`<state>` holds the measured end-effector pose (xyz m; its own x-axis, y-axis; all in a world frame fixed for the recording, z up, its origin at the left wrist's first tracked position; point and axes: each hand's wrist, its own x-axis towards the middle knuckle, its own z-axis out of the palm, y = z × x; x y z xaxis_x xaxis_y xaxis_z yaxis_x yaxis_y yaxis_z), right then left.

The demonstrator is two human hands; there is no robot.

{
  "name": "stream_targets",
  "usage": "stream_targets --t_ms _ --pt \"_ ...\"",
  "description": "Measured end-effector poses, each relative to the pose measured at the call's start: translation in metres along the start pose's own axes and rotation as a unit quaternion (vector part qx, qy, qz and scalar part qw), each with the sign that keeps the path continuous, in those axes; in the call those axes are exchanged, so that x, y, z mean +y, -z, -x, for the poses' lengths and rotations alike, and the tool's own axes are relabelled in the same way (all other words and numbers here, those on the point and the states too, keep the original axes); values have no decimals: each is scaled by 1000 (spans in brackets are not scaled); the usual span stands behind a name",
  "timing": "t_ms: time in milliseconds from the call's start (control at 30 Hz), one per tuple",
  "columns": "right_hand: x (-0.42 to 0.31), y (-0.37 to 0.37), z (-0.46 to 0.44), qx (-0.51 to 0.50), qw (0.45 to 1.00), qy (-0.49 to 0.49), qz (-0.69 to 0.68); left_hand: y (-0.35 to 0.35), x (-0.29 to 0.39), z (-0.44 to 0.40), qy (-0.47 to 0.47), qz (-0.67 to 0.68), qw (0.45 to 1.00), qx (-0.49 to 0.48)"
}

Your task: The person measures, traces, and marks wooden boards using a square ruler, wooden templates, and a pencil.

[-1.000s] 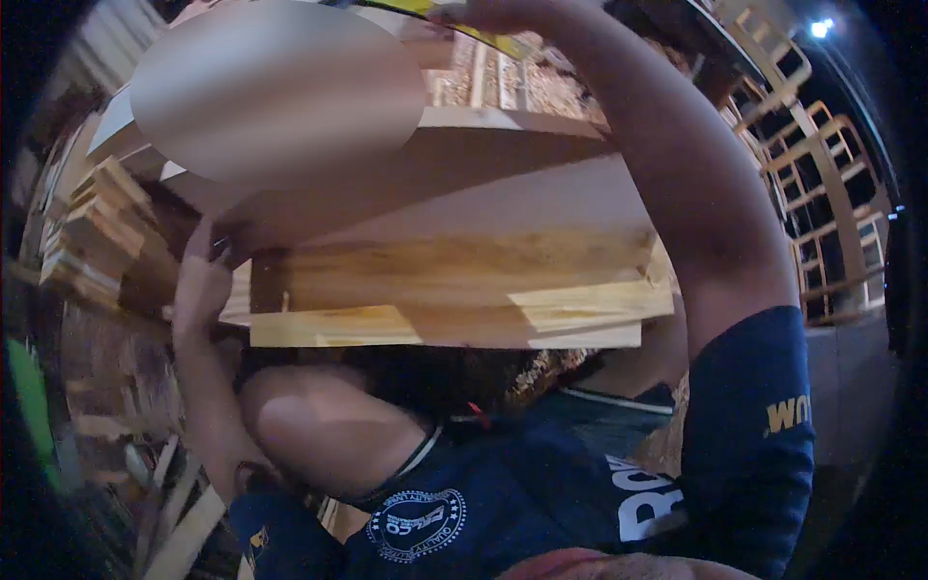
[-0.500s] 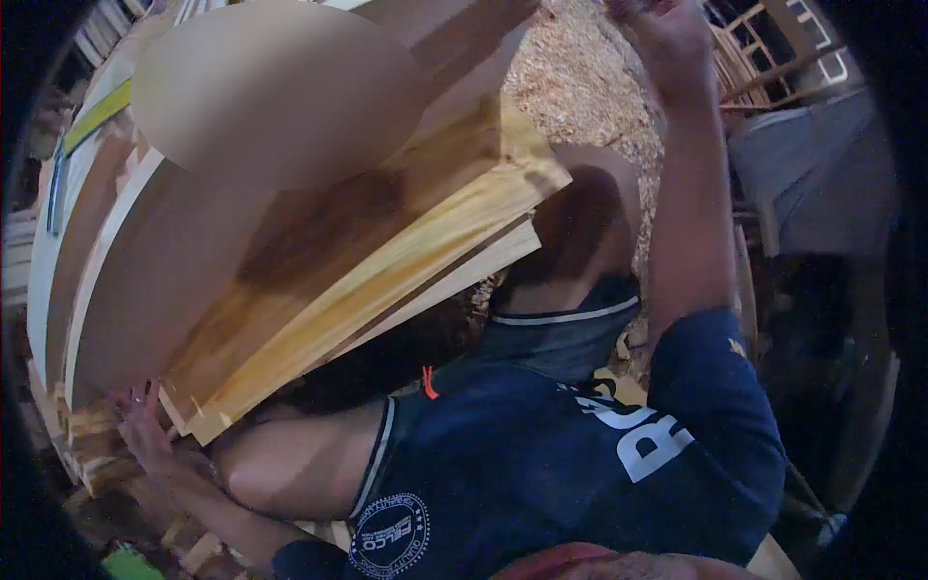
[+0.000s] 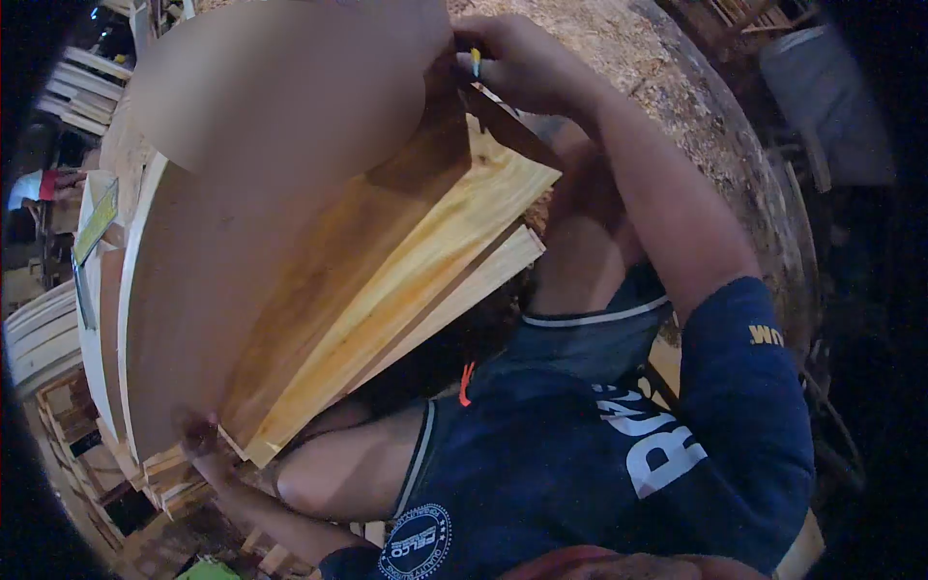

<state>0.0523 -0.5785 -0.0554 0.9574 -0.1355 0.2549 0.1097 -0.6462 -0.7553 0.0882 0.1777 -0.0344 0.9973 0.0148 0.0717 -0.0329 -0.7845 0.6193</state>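
Note:
A wide brown wood sheet (image 3: 184, 319) stretches across the stack, its upper middle hidden by a blur. My right hand (image 3: 512, 63) closes on its dark far edge, and a small yellow and pale thing shows at the fingers. At the near corner, my left hand (image 3: 203, 445) is pinched on the sheet's edge, dim and partly smeared. Beneath lies a yellow-streaked board (image 3: 387, 329), with a paler board (image 3: 464, 295) below it, close to my legs.
Wood shavings (image 3: 619, 48) cover the ground at the upper right. Stacked pale strips (image 3: 43, 333) and a wooden frame (image 3: 72, 425) stand at the left. A yellow-green strip (image 3: 95, 227) lies on a white-edged board. Grey cloth (image 3: 822, 106) hangs at the far right.
My right hand has come down and left from the upper right to the sheet's far edge. My left hand stays at the near corner. The view has shifted slightly.

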Motion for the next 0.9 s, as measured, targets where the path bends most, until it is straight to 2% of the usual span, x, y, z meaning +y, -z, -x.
stream_targets --t_ms 67,133,200,267,367,400,500,567,633,667,700,733,767,800,867,900 --pt "1 0 3 4 1000 1 4 12 -57 -5 -38 -14 999 21" --pt "6 -4 6 15 1000 3 6 6 -67 2 -10 12 999 37" --pt "-4 1 8 11 1000 -2 10 -11 -11 7 64 92 993 38" --pt "-1 1 9 6 1000 8 -5 -16 -43 -1 -44 -32 999 4" --pt "12 1 6 4 999 25 -26 -21 -30 2 -47 -8 999 20" --pt "4 4 8 -5 999 23 -48 -26 -14 3 -23 3 999 24" --pt "-6 5 7 8 1000 -5 -29 -34 45 4 -48 -5 998 37" --pt "9 1 2 18 995 -5 -101 -33 -1 -3 -97 -22 993 61" --pt "18 3 0 28 995 3 93 -28 -17 6 -66 -65 994 67" --pt "15 7 -2 7 995 26 91 -28 -13 1 -59 -114 987 98" --pt "3 5 0 22 990 -4 137 -28 -10 -3 -49 -162 977 129" --pt "-17 5 4 32 983 19 180 -29 1 -2 -96 -171 972 132" --pt "-11 5 2 14 993 -9 117 -30 12 -1 -142 -181 964 135" --pt "-8 -2 3 38 989 -11 140 -29 -29 -15 -264 -324 900 127" --pt "-28 -15 12 38 996 -68 46 -31 -36 -13 -229 -254 934 97" --pt "-26 -19 8 40 996 -68 35 -33 23 2 -59 -39 994 79"
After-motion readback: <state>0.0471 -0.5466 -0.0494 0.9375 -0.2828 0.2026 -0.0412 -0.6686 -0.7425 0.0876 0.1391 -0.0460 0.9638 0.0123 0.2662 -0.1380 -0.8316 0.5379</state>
